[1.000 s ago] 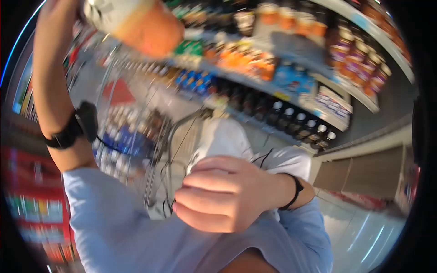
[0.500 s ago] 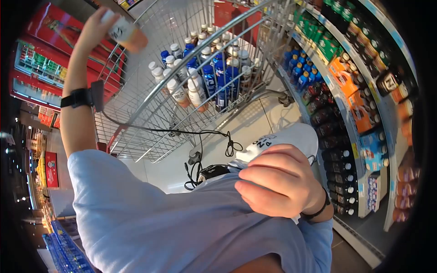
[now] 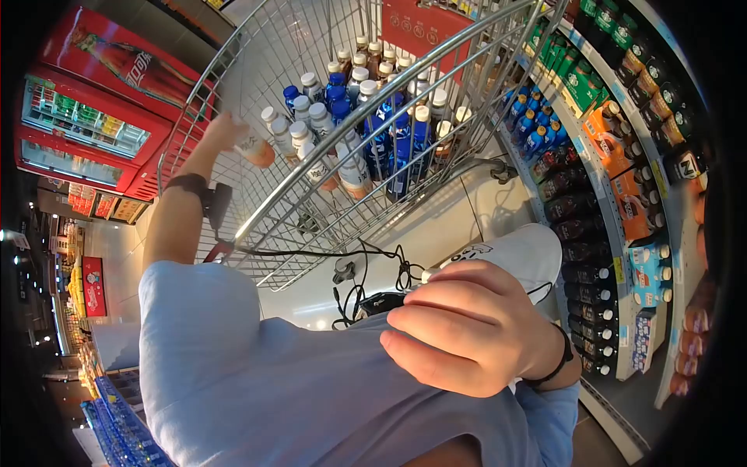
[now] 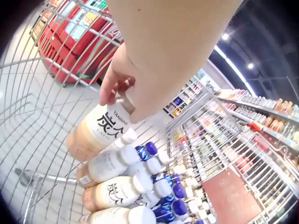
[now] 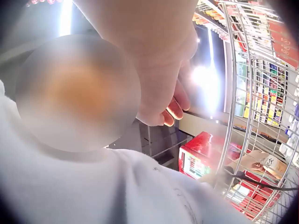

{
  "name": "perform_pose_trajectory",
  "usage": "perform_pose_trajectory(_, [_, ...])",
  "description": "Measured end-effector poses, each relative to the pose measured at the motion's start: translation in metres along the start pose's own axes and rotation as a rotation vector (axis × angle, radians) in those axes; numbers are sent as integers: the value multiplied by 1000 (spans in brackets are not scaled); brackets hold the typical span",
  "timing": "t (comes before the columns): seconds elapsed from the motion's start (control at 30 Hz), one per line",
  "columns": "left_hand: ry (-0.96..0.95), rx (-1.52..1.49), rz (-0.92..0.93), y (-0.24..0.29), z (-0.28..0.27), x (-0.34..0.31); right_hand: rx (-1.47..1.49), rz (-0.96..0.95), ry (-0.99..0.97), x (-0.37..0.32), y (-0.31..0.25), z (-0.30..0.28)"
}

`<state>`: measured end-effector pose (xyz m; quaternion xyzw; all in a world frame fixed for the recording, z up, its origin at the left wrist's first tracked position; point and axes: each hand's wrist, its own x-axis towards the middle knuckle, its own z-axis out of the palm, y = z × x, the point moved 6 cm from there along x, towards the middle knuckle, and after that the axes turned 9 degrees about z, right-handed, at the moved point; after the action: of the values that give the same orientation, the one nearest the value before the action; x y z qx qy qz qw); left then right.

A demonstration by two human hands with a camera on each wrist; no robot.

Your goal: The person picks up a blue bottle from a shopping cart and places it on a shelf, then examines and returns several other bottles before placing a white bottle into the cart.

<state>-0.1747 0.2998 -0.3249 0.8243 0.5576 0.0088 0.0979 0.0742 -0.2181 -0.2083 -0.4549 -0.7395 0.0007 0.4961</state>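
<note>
Left hand [image 3: 224,131] grips plastic bottle of beige milky drink [image 4: 96,133] by top end. White label, black characters, bottle tilted. Held inside silver wire shopping cart [image 3: 264,47], just above white-capped and blue bottles [image 4: 117,191] below hand. Right hand [image 3: 459,323]: loose fist, nothing held, against light blue shirt [image 3: 257,373].

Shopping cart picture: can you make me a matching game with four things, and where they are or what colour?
Things:
1. latte bottle
2. blue bottles
3. drinks cooler
4. right hand

Matches:
A. red
B. curled up by the pale blue shirt
C. standing in the wire cart
D. gripped by the left hand

Pairs: 1-D, 2-C, 3-A, 4-B
</note>
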Motion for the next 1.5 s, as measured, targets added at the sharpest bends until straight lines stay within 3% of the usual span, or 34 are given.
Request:
perform_pose_trajectory(0.1, [-51, 6, -152, -5, 25, 1, -15, -5, -23, 12, 6, 5])
perform_pose_trajectory(0.2, [80, -114, -137, -28, 50, 15, -17, 15, -46, 21, 13, 7])
perform_pose_trajectory(0.37, [71, -120, -178, -49, 87, 25, -31, 61, -67, 25, 28, 10])
perform_pose_trajectory(0.43, [117, 126, -99, -63, 99, 40, -31, 71, -74, 27, 30, 11])
perform_pose_trajectory(0.53, [28, 178, -15, -58, 102, 43, -21, 86, -38, 28, 30, 12])
perform_pose_trajectory(0.67, [86, -27, -35, -53, 95, 45, -10, 80, 1, 21, 26, 7])
perform_pose_trajectory(0.77, [202, 236, 109, -17, 56, 39, -29, 79, 30, 8, 22, -4])
perform_pose_trajectory(0.83, [71, 279, 355, 5, 29, 67, -59, 84, 44, -3, 20, -13])
perform_pose_trajectory(0.9, [267, 307, 425, 55, -24, 63, -28, 106, 84, -16, 23, -20])
perform_pose_trajectory(1.03, [327, 108, 806, 189, -116, 20, -83, 77, 107, -31, 4, -34])
perform_pose_trajectory(1.07, [379, 103, 875, 241, -135, -24, -104, 45, 114, -36, -3, -39])
perform_pose_trajectory(1.1, [328, 52, 813, 287, -147, -55, -130, 36, 122, -44, -8, -47])
perform_pose_trajectory(1.17, [418, -81, 1151, 357, -165, -89, -183, 3, 238, -61, -18, -65])
perform_pose_trajectory(1.2, [420, -74, 1204, 399, -169, -128, -221, 19, 266, -71, -24, -75])
perform_pose_trajectory(1.33, [258, -176, 1559, 542, -129, -257, -341, 65, 400, -114, -53, -107])
perform_pose_trajectory(1.4, [248, -68, 1782, 603, -93, -313, -395, 83, 452, -137, -68, -119])
perform_pose_trajectory(1.5, [74, -147, 2019, 695, -19, -358, -485, 316, 504, -179, -81, -138])
